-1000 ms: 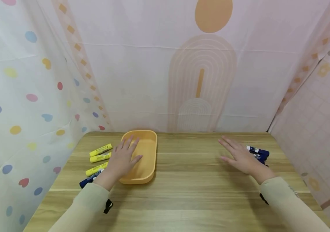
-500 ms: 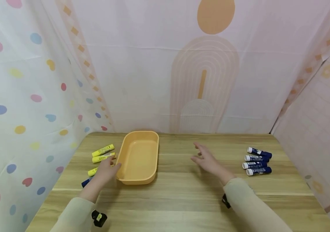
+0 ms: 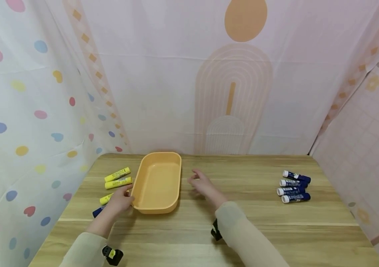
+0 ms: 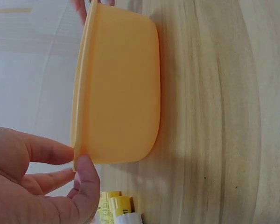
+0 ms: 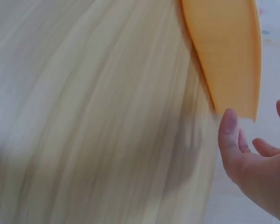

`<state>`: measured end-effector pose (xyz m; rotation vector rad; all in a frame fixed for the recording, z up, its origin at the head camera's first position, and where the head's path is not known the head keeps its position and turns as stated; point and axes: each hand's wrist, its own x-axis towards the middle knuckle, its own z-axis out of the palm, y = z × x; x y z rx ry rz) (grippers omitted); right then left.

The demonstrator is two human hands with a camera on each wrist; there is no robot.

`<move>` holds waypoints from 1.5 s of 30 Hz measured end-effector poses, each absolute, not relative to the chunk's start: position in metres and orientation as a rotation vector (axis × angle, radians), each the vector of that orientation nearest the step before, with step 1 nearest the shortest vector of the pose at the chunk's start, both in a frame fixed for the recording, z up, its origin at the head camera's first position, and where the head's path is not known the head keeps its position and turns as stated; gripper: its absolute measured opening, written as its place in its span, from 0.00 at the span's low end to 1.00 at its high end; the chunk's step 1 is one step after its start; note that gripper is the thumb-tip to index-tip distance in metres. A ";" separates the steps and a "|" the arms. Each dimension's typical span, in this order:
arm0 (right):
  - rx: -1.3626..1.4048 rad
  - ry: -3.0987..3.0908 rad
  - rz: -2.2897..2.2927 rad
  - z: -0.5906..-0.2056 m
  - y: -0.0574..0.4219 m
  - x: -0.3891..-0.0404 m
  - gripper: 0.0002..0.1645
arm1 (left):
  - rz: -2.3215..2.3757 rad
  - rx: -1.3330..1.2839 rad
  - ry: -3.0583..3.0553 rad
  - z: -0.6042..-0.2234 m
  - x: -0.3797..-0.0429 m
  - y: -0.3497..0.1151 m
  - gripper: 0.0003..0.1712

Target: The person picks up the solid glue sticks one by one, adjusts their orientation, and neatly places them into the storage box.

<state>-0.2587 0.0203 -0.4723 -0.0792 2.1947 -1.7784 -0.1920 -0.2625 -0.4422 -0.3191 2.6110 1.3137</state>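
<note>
An orange-yellow plastic tray [image 3: 158, 185] with rounded corners sits on the wooden table, left of the middle; nothing lies in it. My left hand [image 3: 119, 201] pinches its rim near the front left corner, and the left wrist view shows thumb and fingers on either side of the tray's rim [image 4: 84, 93]. Beyond the tray's right side, my right hand [image 3: 206, 186] hangs over the table with its fingers loosely bent and holding nothing. In the right wrist view the fingers of the right hand [image 5: 256, 172] are spread, close to the tray's end.
Several yellow glue sticks [image 3: 118, 183] lie left of the tray, with a blue one [image 3: 99, 211] partly hidden behind the left hand. At the right of the table [image 3: 242, 237] several blue glue sticks [image 3: 291, 191] with white ends lie in a row. Patterned curtains [image 3: 149, 92] enclose the back and sides.
My left hand has drawn back from over the tray and now grips its rim. My right hand has travelled left from beside the blue glue sticks towards the tray's right side.
</note>
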 end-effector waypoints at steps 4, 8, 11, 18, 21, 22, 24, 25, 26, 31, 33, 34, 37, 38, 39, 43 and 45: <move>-0.005 2.123 -1.851 -0.470 0.001 -0.260 0.33 | 1.306 -0.346 2.621 -0.444 -0.193 -0.262 0.32; 0.042 2.058 -1.902 -0.464 -0.013 -0.260 0.35 | 1.303 -0.350 2.630 -0.444 -0.193 -0.261 0.33; 0.077 2.063 -1.908 -0.462 -0.021 -0.259 0.36 | 1.301 -0.356 2.628 -0.443 -0.193 -0.261 0.33; 0.091 2.060 -1.935 -0.464 -0.022 -0.258 0.39 | 1.254 -0.342 2.624 -0.441 -0.194 -0.260 0.32; 0.099 1.999 -1.949 -0.465 -0.018 -0.254 0.45 | 1.200 -0.306 2.646 -0.440 -0.197 -0.260 0.31; 0.104 1.977 -1.949 -0.465 -0.017 -0.252 0.47 | 1.191 -0.291 2.650 -0.440 -0.198 -0.261 0.31; 0.116 1.930 -1.957 -0.464 -0.014 -0.247 0.51 | 1.166 -0.251 2.674 -0.440 -0.201 -0.261 0.31; 0.122 1.914 -1.958 -0.464 -0.013 -0.245 0.53 | 1.172 -0.233 2.675 -0.441 -0.203 -0.260 0.31; 0.132 1.898 -1.963 -0.465 -0.012 -0.242 0.54 | 1.172 -0.213 2.684 -0.441 -0.205 -0.260 0.32; 0.129 1.846 -2.008 -0.469 -0.007 -0.237 0.55 | 1.186 -0.181 2.717 -0.445 -0.210 -0.258 0.32; 0.118 1.849 -2.012 -0.472 -0.004 -0.240 0.54 | 1.162 -0.179 2.754 -0.446 -0.209 -0.259 0.30; 0.118 1.864 -2.006 -0.473 -0.001 -0.244 0.53 | 1.157 -0.180 2.763 -0.446 -0.207 -0.259 0.29; 0.137 1.964 -1.970 -0.472 0.010 -0.257 0.49 | 1.202 -0.238 2.730 -0.446 -0.199 -0.262 0.32; 0.141 2.023 -1.943 -0.471 0.013 -0.262 0.48 | 1.251 -0.273 2.684 -0.446 -0.196 -0.262 0.33; 0.132 2.080 -1.919 -0.469 0.017 -0.267 0.46 | 1.304 -0.315 2.626 -0.446 -0.194 -0.263 0.34; 0.049 2.275 -1.777 -0.463 0.028 -0.285 0.44 | 1.429 -0.438 2.411 -0.445 -0.183 -0.265 0.32; -0.017 2.310 -1.722 -0.460 0.030 -0.292 0.44 | 1.429 -0.439 2.337 -0.444 -0.177 -0.264 0.30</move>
